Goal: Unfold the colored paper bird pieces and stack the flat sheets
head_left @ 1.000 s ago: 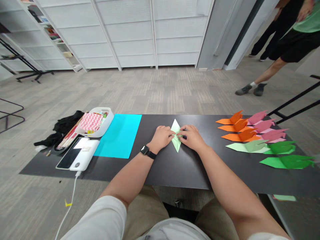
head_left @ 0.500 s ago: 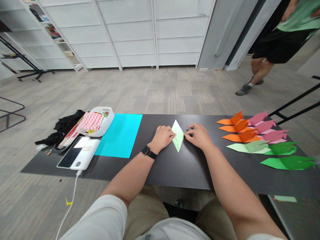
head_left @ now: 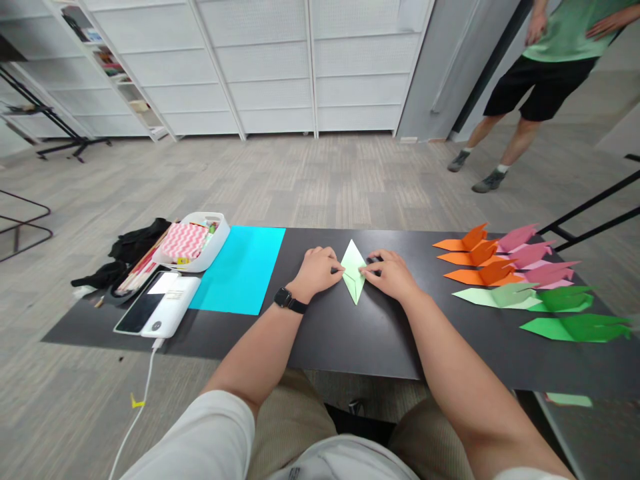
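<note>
A pale green sheet of origami paper [head_left: 353, 257], folded into a narrow diamond with creases in its lower half, lies flat on the dark table [head_left: 345, 347]. At its left corner, my left hand [head_left: 319, 270] has thumb and fingers closed on the edge. My right hand [head_left: 391, 272] pinches the right corner from the other side. The diamond's upper and lower points stick out between my hands. A watch with a black band [head_left: 290, 300] is on my left wrist.
Folded paper birds in orange [head_left: 475, 255], pink [head_left: 530, 253], pale green [head_left: 505, 295] and green [head_left: 575, 328] stand at the right. Leftward are a cyan sheet [head_left: 245, 273], a white bin [head_left: 217, 243], a phone [head_left: 143, 310] and a white power bank [head_left: 173, 307]. A person [head_left: 540, 80] stands beyond.
My right hand moved off the paper's middle to the right, then came back to its right corner. My left hand shifted slightly left. The person in the background stepped leftward.
</note>
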The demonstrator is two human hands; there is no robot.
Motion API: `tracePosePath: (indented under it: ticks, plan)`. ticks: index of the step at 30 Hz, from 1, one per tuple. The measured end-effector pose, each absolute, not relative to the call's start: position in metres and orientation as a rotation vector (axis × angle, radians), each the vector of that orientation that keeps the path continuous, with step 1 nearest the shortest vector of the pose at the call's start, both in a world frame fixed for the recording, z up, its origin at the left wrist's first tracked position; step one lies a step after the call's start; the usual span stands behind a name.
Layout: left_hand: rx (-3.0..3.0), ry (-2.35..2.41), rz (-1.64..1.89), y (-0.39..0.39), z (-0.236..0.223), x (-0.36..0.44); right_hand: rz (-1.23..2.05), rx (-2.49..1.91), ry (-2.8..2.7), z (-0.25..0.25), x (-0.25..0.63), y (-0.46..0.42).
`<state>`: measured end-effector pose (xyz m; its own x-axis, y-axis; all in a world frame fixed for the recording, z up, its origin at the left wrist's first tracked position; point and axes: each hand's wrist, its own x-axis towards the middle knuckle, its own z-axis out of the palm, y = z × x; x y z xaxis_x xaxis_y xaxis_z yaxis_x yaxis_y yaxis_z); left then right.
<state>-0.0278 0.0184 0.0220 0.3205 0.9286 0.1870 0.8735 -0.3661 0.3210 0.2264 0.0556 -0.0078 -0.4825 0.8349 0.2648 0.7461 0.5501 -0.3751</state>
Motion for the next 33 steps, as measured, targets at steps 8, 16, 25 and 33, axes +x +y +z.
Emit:
tracePosePath:
  ticks: [8,16,25,33]
  plan:
    - [2.369,1.799,0.683,0.026,0.028,-0.044,0.343,-1.210,-2.383,-0.012,0.231,0.058]
    - [2.437,1.426,0.645,0.023,0.026,-0.028,0.381,-1.159,-2.310,-0.015,0.224,0.061]
    - [2.440,1.490,0.588,0.028,0.006,-0.031,0.363,-1.243,-2.207,-0.016,0.221,0.064]
    - [2.429,1.623,0.551,0.026,0.001,-0.030,0.379,-1.222,-2.269,-0.010,0.222,0.061]
